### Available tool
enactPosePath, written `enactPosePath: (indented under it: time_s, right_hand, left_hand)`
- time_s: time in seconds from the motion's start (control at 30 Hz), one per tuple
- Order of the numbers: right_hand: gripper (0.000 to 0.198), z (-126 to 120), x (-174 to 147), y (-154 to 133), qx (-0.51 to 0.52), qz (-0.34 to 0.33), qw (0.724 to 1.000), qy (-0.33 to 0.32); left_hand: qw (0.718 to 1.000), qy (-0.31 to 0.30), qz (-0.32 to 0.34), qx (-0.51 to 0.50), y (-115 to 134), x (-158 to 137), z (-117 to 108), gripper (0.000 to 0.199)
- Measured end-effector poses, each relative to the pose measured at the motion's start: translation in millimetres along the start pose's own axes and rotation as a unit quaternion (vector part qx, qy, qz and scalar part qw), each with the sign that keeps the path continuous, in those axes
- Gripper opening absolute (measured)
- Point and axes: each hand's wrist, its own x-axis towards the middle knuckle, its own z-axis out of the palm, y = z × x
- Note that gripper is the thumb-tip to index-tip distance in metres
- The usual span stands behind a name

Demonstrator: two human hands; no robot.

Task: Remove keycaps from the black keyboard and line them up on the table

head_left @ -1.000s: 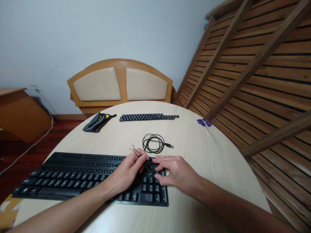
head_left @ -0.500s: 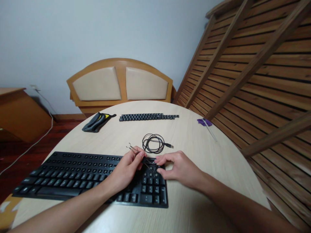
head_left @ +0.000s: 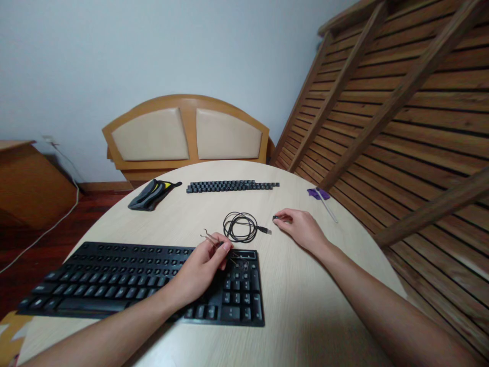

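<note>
In my left hand [head_left: 208, 257] is a thin wire keycap puller [head_left: 208, 236], its bent ends sticking out on both sides of my closed fingers. That hand is over the right part of a black keyboard [head_left: 126, 278], whose upper rows lack caps while the lower rows keep theirs. My right hand [head_left: 300, 227] pinches a small black keycap [head_left: 275, 217] above the table, to the right of the USB plug. Rows of loose black keycaps [head_left: 229, 186] lie farther back on the table.
A coiled black USB cable [head_left: 240, 227] lies behind the keyboard. Grey and yellow gloves [head_left: 153, 194] rest at the back left. A purple cloth [head_left: 319, 194] with a thin pale stick [head_left: 329, 210] is at the right edge of the round table [head_left: 305, 306]. Slatted wood [head_left: 420, 102] leans at right.
My right hand has moved from the keyboard's number pad away to the back right, carrying a keycap. My left hand stays over the keyboard with the puller, slightly tilted.
</note>
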Motion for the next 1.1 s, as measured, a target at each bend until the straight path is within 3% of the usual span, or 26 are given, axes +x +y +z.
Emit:
enactPosePath:
  time_s: [0.33,0.63,0.87,1.1]
  right_hand:
    - [0.018,8,18,9,-0.081,0.036,0.996,0.021]
    - [0.017,10,67,28,-0.142,0.076,0.986,0.038]
    - [0.019,21,102,39,-0.151,0.134,0.977,0.066]
    - [0.023,33,110,45,-0.123,0.155,0.975,0.103]
  left_hand:
    - [1.000,-0.006,-0.011,0.001,-1,0,1,0.027]
    - [1.000,-0.010,-0.011,-0.001,0,1,1,0.029]
    - [1.000,-0.014,-0.018,0.001,0,0,1,0.029]
    - [0.999,-0.015,-0.029,-0.007,-6,-2,1,0.029]
